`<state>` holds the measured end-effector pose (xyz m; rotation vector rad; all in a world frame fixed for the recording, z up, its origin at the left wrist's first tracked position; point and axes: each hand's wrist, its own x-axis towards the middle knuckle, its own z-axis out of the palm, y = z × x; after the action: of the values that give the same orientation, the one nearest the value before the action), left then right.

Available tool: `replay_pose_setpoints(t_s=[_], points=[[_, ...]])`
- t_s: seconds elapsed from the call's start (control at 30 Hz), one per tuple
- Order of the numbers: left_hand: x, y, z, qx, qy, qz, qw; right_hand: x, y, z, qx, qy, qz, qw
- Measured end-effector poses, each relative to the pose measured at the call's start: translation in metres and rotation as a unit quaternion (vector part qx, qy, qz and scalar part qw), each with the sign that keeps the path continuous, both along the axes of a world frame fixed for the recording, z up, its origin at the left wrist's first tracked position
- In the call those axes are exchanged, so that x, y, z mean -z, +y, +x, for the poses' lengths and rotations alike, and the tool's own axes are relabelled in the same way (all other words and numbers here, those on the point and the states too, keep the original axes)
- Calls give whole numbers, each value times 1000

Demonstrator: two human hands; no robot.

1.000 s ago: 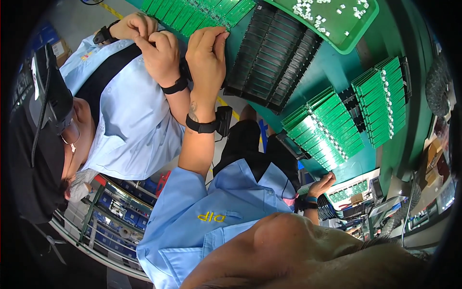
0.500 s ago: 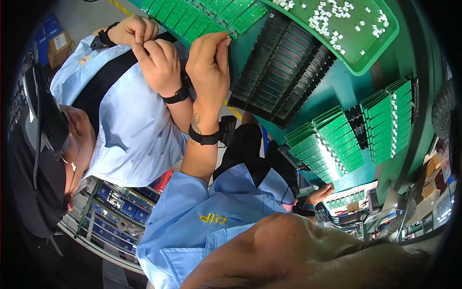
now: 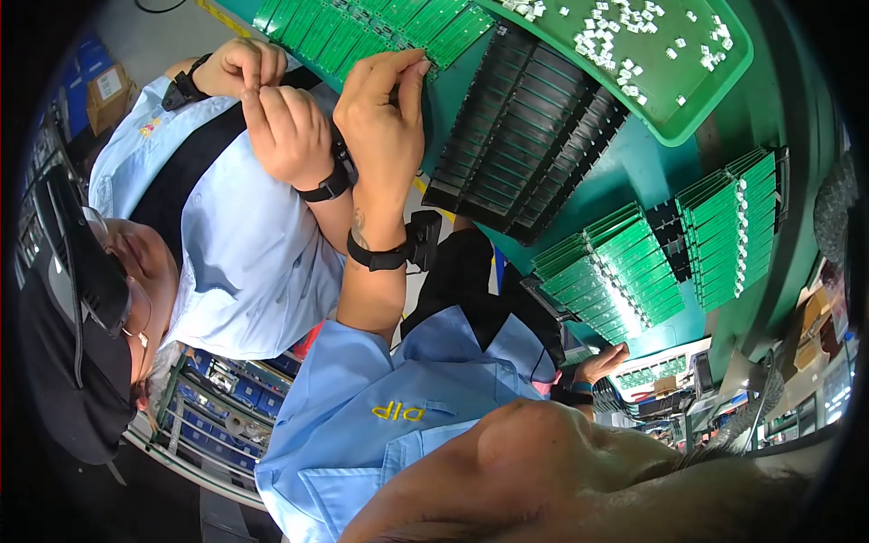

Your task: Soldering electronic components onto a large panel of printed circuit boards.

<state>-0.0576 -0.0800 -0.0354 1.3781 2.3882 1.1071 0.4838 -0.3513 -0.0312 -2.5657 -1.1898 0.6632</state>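
My left hand (image 3: 387, 113) reaches forward to the near edge of the green circuit boards (image 3: 362, 34), with a black band on its wrist. Its thumb and index finger are pinched together by the end of one board; whatever sits between them is too small to make out. Lower right, by the bench edge, my right hand (image 3: 602, 364) shows only in part, its arm hidden. Its fingers look loosely stretched, with nothing visible in them. Just right of my left hand lies a black slotted rack (image 3: 518, 131).
A green tray (image 3: 695, 116) of loose white connectors stands at the upper right. More circuit boards (image 3: 615, 271) stand in slotted holders on the bench. At my left a co-worker (image 3: 240, 244) in light blue holds both hands (image 3: 272, 113) together, close to my left forearm. Shelving with blue bins lies behind.
My left hand has shifted slightly left along the boards, still pinched. The co-worker's head has moved a little lower in view, and their hands slightly left. My right hand looks unmoved.
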Motion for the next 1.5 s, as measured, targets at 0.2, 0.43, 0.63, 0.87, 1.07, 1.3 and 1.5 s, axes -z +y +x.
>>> replay_pose_setpoints(t_s=[0.2, 0.43, 0.63, 0.87, 1.07, 1.3, 1.5], points=[[-10, 4, -3, -11, -25, -52, 998, 0, -2, 3, 1, -3, -8, 1000], [-15, 8, -4, -5, -9, -87, 996, -2, 4, -7, 2, -7, 12, 1000], [-20, 11, -4, 13, 21, -101, 995, -3, 7, -12, 10, -1, 19, 1000], [-28, 16, -11, 29, -17, -161, 986, 0, 5, -9, 23, 7, 26, 999], [-25, 12, -10, 32, 9, -141, 990, 3, 2, -6, 23, 6, 22, 999], [-21, 7, -6, 37, 32, -105, 993, 0, 6, -10, 23, 7, 24, 999], [-17, 5, -6, 29, 20, -88, 995, -1, 9, -15, 6, -3, 37, 999]])
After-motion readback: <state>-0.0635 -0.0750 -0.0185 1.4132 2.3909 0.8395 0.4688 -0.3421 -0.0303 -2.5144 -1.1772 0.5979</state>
